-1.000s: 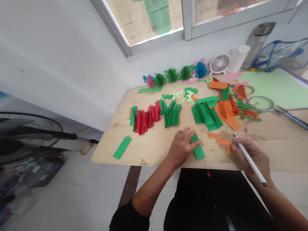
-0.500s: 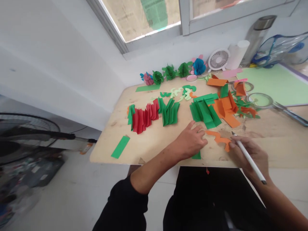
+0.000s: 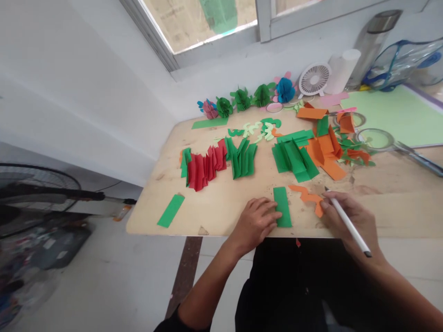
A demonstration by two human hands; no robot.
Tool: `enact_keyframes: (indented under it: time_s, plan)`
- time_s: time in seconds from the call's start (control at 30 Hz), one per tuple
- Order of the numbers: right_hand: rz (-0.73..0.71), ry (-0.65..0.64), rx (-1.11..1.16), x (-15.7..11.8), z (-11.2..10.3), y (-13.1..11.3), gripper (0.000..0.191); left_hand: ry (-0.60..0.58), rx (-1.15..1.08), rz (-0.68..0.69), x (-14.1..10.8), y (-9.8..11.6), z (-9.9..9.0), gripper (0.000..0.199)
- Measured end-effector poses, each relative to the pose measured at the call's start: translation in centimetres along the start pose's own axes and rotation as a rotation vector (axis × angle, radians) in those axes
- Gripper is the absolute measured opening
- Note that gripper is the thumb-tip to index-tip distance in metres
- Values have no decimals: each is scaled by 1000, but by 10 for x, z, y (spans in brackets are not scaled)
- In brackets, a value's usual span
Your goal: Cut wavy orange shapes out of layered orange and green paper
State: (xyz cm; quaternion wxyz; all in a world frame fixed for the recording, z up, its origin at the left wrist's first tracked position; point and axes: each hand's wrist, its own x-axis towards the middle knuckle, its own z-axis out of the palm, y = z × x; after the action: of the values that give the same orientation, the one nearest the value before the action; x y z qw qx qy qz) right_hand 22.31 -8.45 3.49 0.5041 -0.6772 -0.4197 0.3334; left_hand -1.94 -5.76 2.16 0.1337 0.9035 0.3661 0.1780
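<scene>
My left hand point(image 3: 258, 221) rests near the table's front edge, fingers slightly apart, its fingertips on the left side of a green paper strip point(image 3: 284, 210). My right hand point(image 3: 351, 219) holds a white pen point(image 3: 349, 224), its dark tip pointing up and left. The thumb and fingers of that hand also touch the right end of an orange zigzag paper cutout point(image 3: 306, 196). Behind the hands stand folded green papers point(image 3: 294, 159) beside folded orange papers point(image 3: 323, 154).
Folded red papers point(image 3: 204, 168) and green ones point(image 3: 244, 159) stand left of centre. Another green strip point(image 3: 171, 210) lies at the front left. Scissors point(image 3: 415, 157) lie at the right. Along the wall are paper flowers point(image 3: 261, 95), a small fan point(image 3: 314, 80) and a bottle point(image 3: 372, 46).
My left hand has moved left and down, uncovering the green strip beneath it. My right hand has shifted slightly left with the pen and the orange cutout.
</scene>
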Motion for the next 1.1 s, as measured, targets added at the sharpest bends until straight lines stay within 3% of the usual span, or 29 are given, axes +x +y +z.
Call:
enact_keyframes:
  time_s: [0.2,0.33,0.53,0.63,0.8,1.1]
  plan:
    - [-144,-152,-91,-7,25,-5,28,190,11,-6,6,6,17,17]
    - [-295,-302,-236,-14,28,2,23,266,-4,-21,6,8,24,16]
    - [-567,-212,-480,-15,17,11,16,297,-38,-27,5,7,25,17]
    - [-699,-230,-505,-12,17,11,16,300,-34,-11,5,7,25,17]
    - [-802,-357,-486,-13,18,9,23,277,-40,-6,3,6,24,16]
    - [-921,-369,-624,-10,12,16,34,241,-102,-55,2,6,21,17]
